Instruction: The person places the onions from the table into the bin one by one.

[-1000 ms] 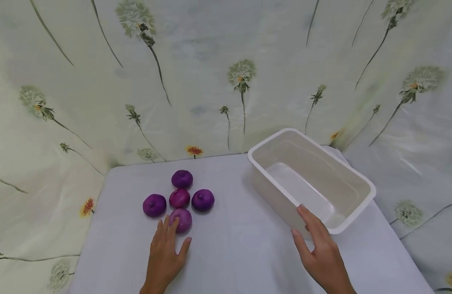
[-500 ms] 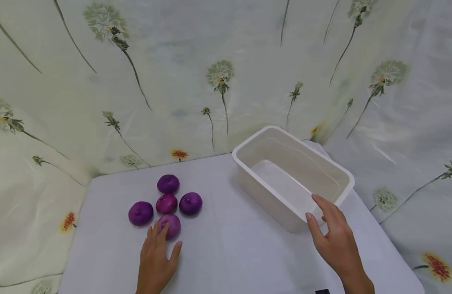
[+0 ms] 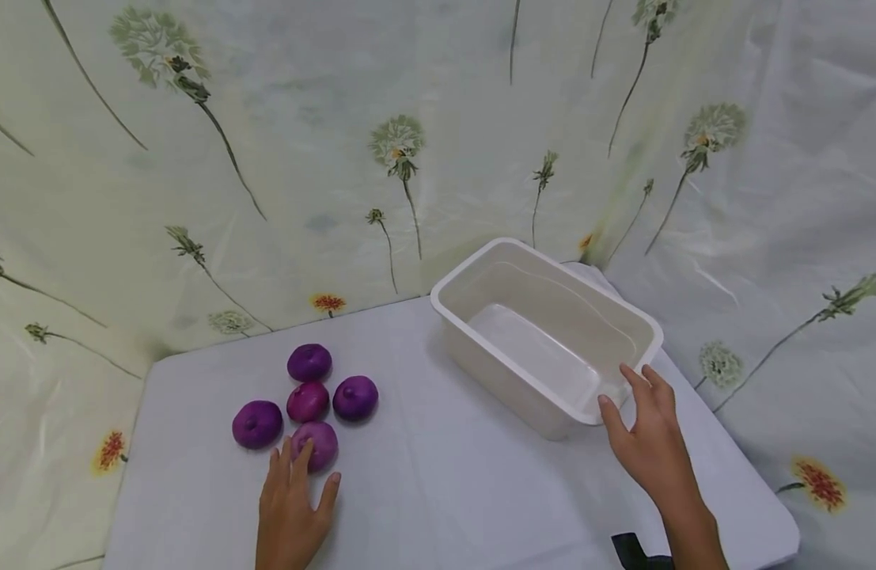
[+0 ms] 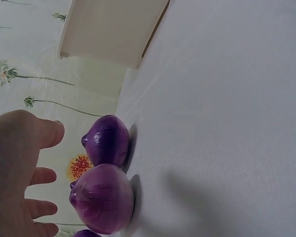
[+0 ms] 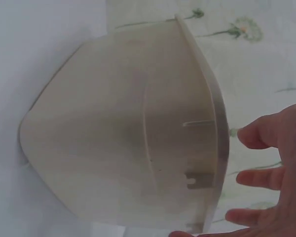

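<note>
My left hand [image 3: 291, 507] hovers at the near side of a lighter purple onion [image 3: 318, 445], its fingers spread and overlapping the onion in the head view. In the left wrist view, that onion [image 4: 106, 200] lies on the white cloth with the fingertips a little apart from it. Darker purple onions sit around it: one at the left [image 3: 257, 424], one at the right [image 3: 355, 397] and a redder onion [image 3: 308, 401] just behind. My right hand [image 3: 654, 443], fingers apart, is at the near right corner of an empty white plastic tub [image 3: 505, 384], fingertips close over its rim.
A farther onion [image 3: 309, 362] sits at the back of the group. The table [image 3: 423, 507] has a white cloth; flower-printed sheeting [image 3: 302, 158] hangs behind and beside it. A black strap-like thing [image 3: 633, 550] shows near the right forearm.
The head view has swung right, so the scene slides left. My right hand has shifted from the tub's front rim toward its near right corner. The left hand stays by the lighter onion.
</note>
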Demonstrator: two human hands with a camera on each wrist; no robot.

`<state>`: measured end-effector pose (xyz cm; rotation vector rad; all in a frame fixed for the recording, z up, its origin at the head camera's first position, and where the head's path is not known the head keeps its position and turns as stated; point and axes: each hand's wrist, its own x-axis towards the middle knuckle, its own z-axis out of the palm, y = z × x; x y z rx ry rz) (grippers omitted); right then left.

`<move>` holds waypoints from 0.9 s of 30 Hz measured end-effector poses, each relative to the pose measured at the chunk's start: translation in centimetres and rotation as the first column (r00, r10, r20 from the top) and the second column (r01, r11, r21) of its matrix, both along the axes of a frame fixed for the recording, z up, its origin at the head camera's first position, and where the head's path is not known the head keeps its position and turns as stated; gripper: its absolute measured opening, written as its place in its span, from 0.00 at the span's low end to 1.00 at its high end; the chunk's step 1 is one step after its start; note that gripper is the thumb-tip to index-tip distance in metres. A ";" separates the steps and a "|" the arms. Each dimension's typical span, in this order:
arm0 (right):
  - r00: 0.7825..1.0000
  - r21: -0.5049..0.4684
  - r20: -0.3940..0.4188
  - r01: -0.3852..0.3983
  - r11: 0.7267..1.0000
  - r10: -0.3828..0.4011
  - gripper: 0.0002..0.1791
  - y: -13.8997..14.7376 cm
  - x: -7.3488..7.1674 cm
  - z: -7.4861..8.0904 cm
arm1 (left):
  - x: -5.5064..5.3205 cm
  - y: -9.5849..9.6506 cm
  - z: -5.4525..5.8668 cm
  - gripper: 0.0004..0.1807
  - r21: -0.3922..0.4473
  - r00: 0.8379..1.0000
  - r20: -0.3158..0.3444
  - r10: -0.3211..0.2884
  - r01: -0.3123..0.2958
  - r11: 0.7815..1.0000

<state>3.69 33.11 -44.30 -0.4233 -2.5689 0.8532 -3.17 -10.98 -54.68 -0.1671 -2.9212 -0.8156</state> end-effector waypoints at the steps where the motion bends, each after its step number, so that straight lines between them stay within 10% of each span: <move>1: 1.000 -0.032 0.012 -0.004 0.999 0.004 0.35 0.1 -0.1 -0.3 | 0.0 0.0 0.0 0.36 -0.002 1.000 0.010 0.002 -0.002 1.000; 12: 0.998 -0.408 0.041 -0.031 0.913 0.052 0.37 0.1 -1.1 -2.1 | 0.0 -0.3 -0.2 0.36 -0.005 0.999 0.030 0.013 -0.013 1.000; 27: 0.994 -0.416 0.028 -0.081 0.906 0.101 0.38 0.1 -1.0 -2.7 | 0.2 -1.0 -0.3 0.36 0.013 1.000 0.009 0.013 -0.013 1.000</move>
